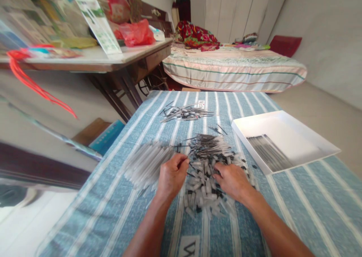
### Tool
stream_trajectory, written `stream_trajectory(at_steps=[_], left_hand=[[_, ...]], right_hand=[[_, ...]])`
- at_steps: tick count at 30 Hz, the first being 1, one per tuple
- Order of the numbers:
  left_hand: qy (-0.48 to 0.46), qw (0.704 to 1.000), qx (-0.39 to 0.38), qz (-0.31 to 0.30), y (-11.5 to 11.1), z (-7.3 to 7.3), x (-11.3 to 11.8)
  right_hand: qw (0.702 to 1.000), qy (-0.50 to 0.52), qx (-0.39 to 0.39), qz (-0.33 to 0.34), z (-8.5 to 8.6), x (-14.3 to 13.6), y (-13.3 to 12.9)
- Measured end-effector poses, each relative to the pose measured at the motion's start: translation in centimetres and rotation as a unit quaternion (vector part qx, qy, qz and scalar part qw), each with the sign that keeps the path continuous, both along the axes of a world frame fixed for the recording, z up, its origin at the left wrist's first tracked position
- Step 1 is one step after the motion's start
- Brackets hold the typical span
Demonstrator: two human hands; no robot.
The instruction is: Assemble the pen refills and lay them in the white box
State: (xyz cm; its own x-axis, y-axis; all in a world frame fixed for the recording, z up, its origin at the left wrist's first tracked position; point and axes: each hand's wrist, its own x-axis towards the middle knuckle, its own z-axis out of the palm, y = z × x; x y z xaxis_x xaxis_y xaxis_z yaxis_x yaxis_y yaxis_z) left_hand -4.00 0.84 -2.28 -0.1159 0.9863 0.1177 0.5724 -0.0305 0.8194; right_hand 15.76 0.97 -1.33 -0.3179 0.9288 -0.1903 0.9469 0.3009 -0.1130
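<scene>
Black and cloudy little caps (208, 187) sit mid-frame, maybe for easy reach; right hand (233, 177) touches them, left hand (172, 174) curls nearby, I can't tell if either grips

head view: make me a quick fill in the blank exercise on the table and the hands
1. The tablecloth has stripes of white and ____.
2. The long pale tubes lie to the ____ of the left hand.
3. The open box lies to the ____ of the right hand.
4. That box is ____ in colour.

Missing words: blue; left; right; white
</scene>
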Motion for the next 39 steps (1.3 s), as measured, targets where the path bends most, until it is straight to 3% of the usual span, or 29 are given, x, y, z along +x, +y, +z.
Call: stream_trajectory(at_steps=[20, 24, 30, 39], left_hand=[[0.012, 0.995, 0.010, 0.101, 0.4, 1.6, -2.3], [0.106, 0.992, 0.026, 0.063, 0.2, 1.8, -2.4], [0.225, 0.973, -0.025, -0.035, -0.1, 2.4, -1.8], [0.252, 0.964, -0.052, -0.062, -0.3, 2.4, -0.6]], right_hand=[[1.000, 0.001, 0.004, 0.019, -0.7, 0.3, -0.2], [0.999, 0.009, 0.015, 0.030, -0.8, 0.5, -0.3], [0.999, 0.037, 0.025, 0.013, -1.1, 0.9, -0.4], [0.998, 0.054, 0.029, 0.018, -1.3, 1.2, -0.4]])
